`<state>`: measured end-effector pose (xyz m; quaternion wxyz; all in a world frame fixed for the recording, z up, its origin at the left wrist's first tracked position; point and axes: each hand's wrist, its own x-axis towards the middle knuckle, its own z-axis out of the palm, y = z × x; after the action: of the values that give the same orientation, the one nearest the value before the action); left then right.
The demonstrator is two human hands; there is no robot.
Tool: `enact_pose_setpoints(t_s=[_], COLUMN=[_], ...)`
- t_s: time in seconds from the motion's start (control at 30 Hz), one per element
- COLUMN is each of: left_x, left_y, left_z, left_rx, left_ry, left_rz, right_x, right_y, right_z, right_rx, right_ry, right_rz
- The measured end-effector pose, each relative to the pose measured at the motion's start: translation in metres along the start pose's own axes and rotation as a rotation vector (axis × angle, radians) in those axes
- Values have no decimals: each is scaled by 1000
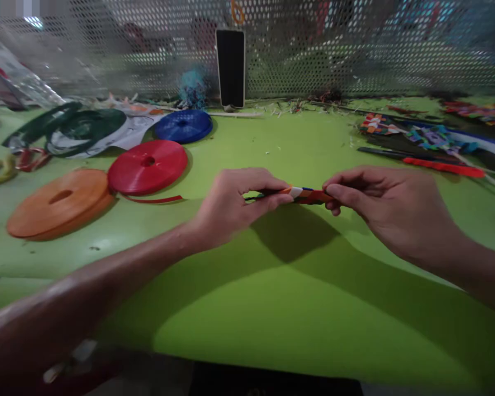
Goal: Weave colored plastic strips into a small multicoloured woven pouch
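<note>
A small woven ribbon piece (pixel 307 194) in orange, white, blue and red is stretched level between my hands, just above the green table (pixel 272 308). My left hand (pixel 241 206) pinches its left end between thumb and forefinger, and a dark green strip shows in the gap of that grip. At the other end, the thumb and fingertips of my right hand (pixel 379 206) are closed on the piece. The fingers cover both of its ends. Nearest to my left hand lies the loose red tail of a red ribbon roll (pixel 165 165).
Left of my hands lie an orange ribbon roll (pixel 37 212), a blue roll (pixel 190 126) and green ribbon coils (pixel 91 129). A phone (pixel 231 69) leans on the perforated metal panel (pixel 160 49). At right are a red-handled tool (pixel 445 166) and woven pieces (pixel 437 137).
</note>
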<state>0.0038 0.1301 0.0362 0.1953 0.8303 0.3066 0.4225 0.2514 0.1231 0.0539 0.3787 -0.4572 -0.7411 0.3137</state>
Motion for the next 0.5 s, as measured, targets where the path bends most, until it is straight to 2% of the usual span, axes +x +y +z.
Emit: enact_pose_setpoints(t_s=[0.1, 0.2, 0.33, 0.5], left_x=[-1, -2, -1, -2], left_y=[-2, -2, 2, -1], left_z=[0, 1, 4, 6], left_rx=[-127, -156, -46, 71], left_ry=[0, 5, 9, 37], left_rz=[-43, -41, 22, 94], right_x=[1, 1, -1, -6], right_y=[0, 1, 1, 1], right_z=[-2, -3, -2, 5], right_rx=[-17, -33, 14, 134], right_ry=[6, 15, 20, -33], right_rz=[84, 118, 172, 160])
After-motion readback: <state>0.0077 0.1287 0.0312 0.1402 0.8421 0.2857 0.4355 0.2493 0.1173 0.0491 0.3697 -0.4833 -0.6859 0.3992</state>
